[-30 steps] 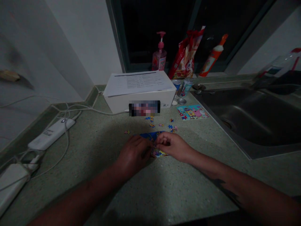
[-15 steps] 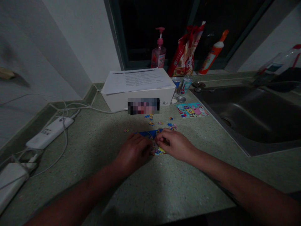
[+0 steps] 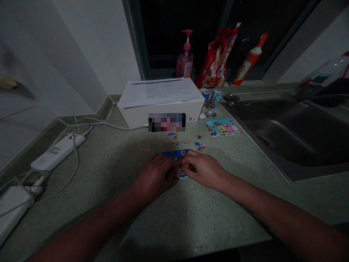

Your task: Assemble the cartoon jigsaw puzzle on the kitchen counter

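Observation:
A small, partly built jigsaw puzzle [image 3: 174, 155] with a blue top lies on the speckled counter [image 3: 174, 218]. My left hand [image 3: 154, 176] rests on its left part with the fingers curled down onto it. My right hand [image 3: 203, 168] covers its right part, fingertips pinched together at the puzzle's middle on something I cannot make out. The two hands nearly touch. Several loose puzzle pieces [image 3: 199, 145] lie scattered just beyond the hands. A colourful cartoon picture card [image 3: 223, 127] lies farther right.
A white box [image 3: 160, 105] topped with printed paper stands behind the puzzle. Two small cans [image 3: 215, 98], a pink pump bottle [image 3: 185, 62], a red bag [image 3: 215, 62] and an orange bottle [image 3: 249, 62] line the window. A steel sink [image 3: 294, 134] is right; power strips and cables [image 3: 57, 153] left.
Both hands stay on the puzzle; the right hand's fingers have shifted slightly left toward its middle. The view has moved a little.

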The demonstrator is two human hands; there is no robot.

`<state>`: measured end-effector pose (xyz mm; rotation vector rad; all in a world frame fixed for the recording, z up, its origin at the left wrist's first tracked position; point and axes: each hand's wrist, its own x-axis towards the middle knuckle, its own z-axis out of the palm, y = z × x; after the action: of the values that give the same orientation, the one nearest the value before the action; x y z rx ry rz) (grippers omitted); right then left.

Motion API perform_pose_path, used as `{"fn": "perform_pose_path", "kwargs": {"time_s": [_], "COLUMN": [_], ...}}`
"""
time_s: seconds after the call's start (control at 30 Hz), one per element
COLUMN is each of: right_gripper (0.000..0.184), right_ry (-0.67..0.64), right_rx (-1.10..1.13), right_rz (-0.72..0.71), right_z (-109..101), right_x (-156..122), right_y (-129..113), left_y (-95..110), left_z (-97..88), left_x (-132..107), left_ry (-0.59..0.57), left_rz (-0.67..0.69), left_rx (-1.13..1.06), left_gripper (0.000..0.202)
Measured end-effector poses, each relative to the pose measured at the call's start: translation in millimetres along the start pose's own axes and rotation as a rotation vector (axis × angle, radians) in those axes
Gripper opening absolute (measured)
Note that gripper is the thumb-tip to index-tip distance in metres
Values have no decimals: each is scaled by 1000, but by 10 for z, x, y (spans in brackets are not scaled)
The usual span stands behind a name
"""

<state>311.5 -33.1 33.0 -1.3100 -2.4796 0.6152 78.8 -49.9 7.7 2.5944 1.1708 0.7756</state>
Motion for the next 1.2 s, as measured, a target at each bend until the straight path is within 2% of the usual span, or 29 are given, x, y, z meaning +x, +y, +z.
{"fn": "perform_pose_path", "kwargs": {"time_s": [0.53, 0.9, 1.2], "right_gripper": [9, 10, 14], "right_ry": [-16, -21, -16], "right_rx": [-43, -87, -84], "right_rz": [-13, -47, -54], "right_z": [32, 57, 74], "right_x": [-13, -11, -22], "right_y": [1, 13, -7], "left_y": [13, 50, 51], "left_z": [-15, -89, -102], "left_x": [-8, -35, -50], "left_ry": [-8, -35, -20], "left_rz": [2, 82, 124], "left_rx": [-36, 3, 54], "left_gripper": [12, 4, 7]}}
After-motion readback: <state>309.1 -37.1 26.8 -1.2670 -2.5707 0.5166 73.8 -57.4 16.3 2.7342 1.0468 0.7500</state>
